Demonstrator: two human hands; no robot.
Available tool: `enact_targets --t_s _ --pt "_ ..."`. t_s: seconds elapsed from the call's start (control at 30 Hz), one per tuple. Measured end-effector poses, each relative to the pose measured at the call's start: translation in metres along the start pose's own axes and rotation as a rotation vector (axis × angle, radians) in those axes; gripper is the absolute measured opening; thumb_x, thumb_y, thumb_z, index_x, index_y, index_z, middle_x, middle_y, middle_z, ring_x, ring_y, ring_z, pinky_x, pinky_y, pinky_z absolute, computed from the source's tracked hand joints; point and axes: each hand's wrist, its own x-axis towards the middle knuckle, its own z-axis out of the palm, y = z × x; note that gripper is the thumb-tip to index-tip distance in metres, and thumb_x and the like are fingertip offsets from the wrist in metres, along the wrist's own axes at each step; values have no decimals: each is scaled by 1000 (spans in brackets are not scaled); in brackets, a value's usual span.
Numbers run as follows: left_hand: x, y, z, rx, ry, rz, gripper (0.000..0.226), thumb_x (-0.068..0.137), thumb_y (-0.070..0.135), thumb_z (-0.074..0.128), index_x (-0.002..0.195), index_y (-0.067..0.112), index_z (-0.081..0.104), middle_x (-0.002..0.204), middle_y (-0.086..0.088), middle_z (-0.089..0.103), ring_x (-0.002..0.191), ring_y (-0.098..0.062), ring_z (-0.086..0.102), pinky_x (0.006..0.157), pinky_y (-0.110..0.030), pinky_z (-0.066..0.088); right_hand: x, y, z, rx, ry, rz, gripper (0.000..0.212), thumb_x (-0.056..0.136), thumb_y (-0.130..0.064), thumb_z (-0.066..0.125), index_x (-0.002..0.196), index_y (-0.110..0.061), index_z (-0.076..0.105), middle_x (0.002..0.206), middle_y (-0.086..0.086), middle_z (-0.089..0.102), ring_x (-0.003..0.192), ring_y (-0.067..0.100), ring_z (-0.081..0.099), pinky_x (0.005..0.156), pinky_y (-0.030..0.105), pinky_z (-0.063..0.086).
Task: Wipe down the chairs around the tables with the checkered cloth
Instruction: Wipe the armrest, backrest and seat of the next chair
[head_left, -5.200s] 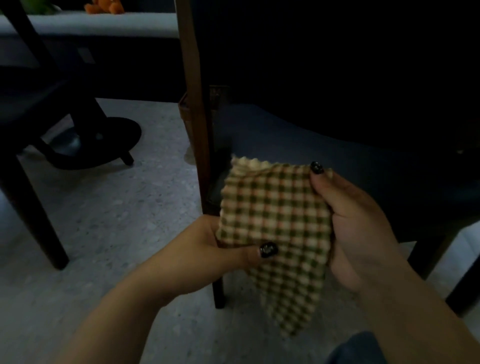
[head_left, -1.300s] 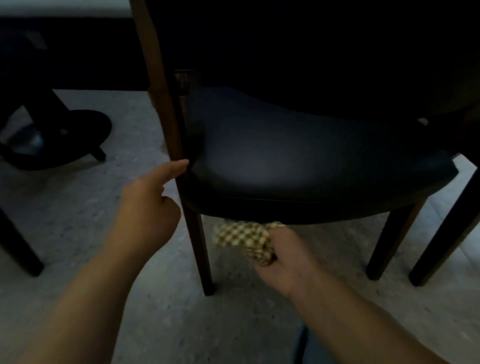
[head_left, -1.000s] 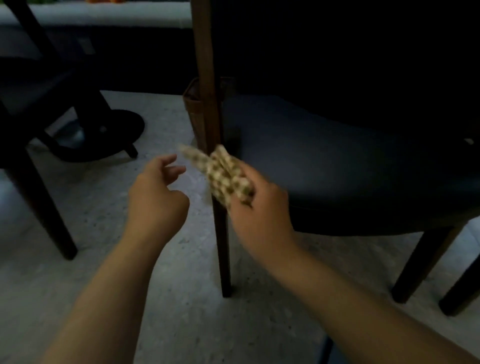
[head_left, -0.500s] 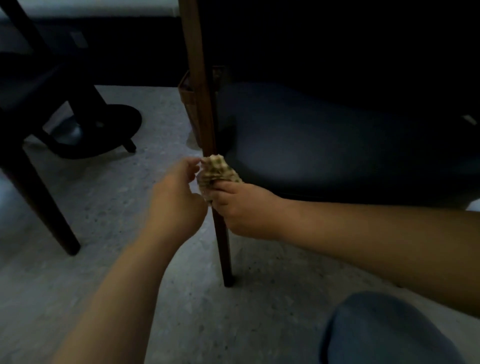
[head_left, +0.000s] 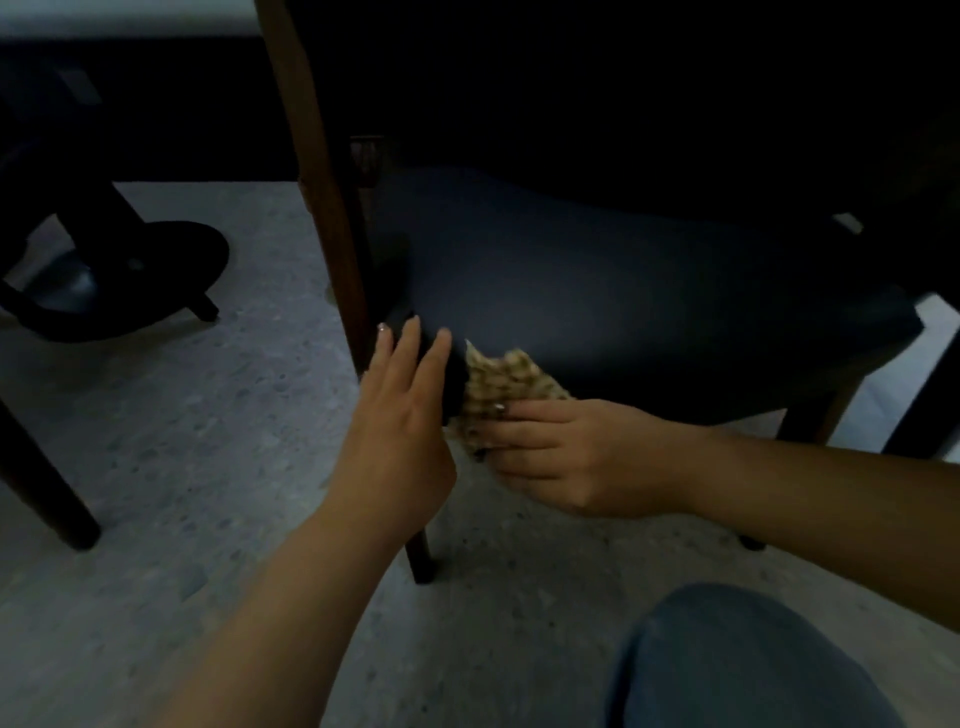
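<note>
Blue denim fills the near corner, a knee (head_left: 748, 660) just below the right forearm. Up from there, the right hand (head_left: 566, 457) lies flat-ish with fingers stretched out toward the left, pressing the checkered cloth (head_left: 506, 387) against the front edge of the chair seat (head_left: 623, 301); the cloth is bunched and sticks out above the fingers, and how the thumb sits under it can't be made out. Just beside it, the left hand (head_left: 400, 421) is open, fingers straight and close together, laid against the front left corner of the seat, fingertips up on the dark padding, right next to the wooden chair leg (head_left: 337, 249). The two hands nearly meet, cloth between them. Under both, speckled grey floor (head_left: 171, 426). Farther off, left of the left hand, a dark round pedestal base (head_left: 135, 280) stands on the floor, and another dark leg (head_left: 36, 478) comes down at the left edge.
</note>
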Motion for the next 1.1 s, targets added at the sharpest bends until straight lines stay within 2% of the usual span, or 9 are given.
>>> enact_targets --t_s 0.17,0.3,0.4,0.5,0.63,0.77,0.93,1.03,1.1 --pt "5 8 10 96 -41 -37 89 84 1 56 154 17 4 162 -12 -8 146 -33 -18 119 -47 0 11 -4 15 -125 -84 24 38 86 -22 68 124 -16 64 127 0 63 127 19 51 109 35 38" --pt "4 16 14 60 -50 -88 96 81 -8 53 155 23 -1 161 1 -16 146 -21 -22 118 -41 -1 -44 -9 10 -81 -93 110 32 89 -14 65 121 -9 66 127 6 63 128 22 50 106 39 42" --pt "-3 23 16 63 -86 -74 99 81 -6 54 154 25 -5 160 4 -20 143 -17 -27 119 -43 1 -98 -21 -6 68 -12 326 31 100 -10 44 122 0 63 129 15 60 128 30 49 106 47 40" --pt "-8 25 16 108 -111 -73 100 82 -2 57 154 25 -9 159 4 -22 142 -18 -29 121 -49 9 -147 -26 -30 68 35 721 37 103 -13 36 136 0 47 145 17 42 141 28 31 117 47 21" --pt "-8 25 12 128 -110 -61 97 82 -1 57 154 24 -3 161 2 -15 146 -21 -20 120 -50 14 -180 -20 -45 -3 562 1417 47 95 3 38 141 -6 39 146 8 37 140 15 30 118 33 23" --pt "-7 26 9 157 -107 -60 96 82 0 58 155 25 1 162 1 -9 148 -22 -14 119 -50 19 -168 13 -33 334 831 2144 32 95 5 38 124 3 52 117 25 58 97 23 57 92 22 47" --pt "-6 29 8 242 -154 -72 101 83 6 58 153 25 -13 160 1 -19 146 -25 -20 121 -47 9 -115 30 -18 370 1086 2514 44 95 -4 42 138 -11 43 127 5 54 113 20 52 94 20 37" --pt "-3 31 10 320 -174 -73 103 84 11 59 151 21 -19 159 -4 -23 146 -29 -20 120 -47 6 -72 9 -14 615 1221 2435 64 85 0 49 145 -14 30 143 19 42 125 38 47 104 50 41" --pt "-2 36 6 368 -205 -77 103 84 13 59 150 19 -20 158 -6 -23 146 -32 -20 119 -47 6 -30 -6 -10 672 1227 2434 70 86 6 45 149 -10 20 150 18 30 133 37 37 110 45 33"
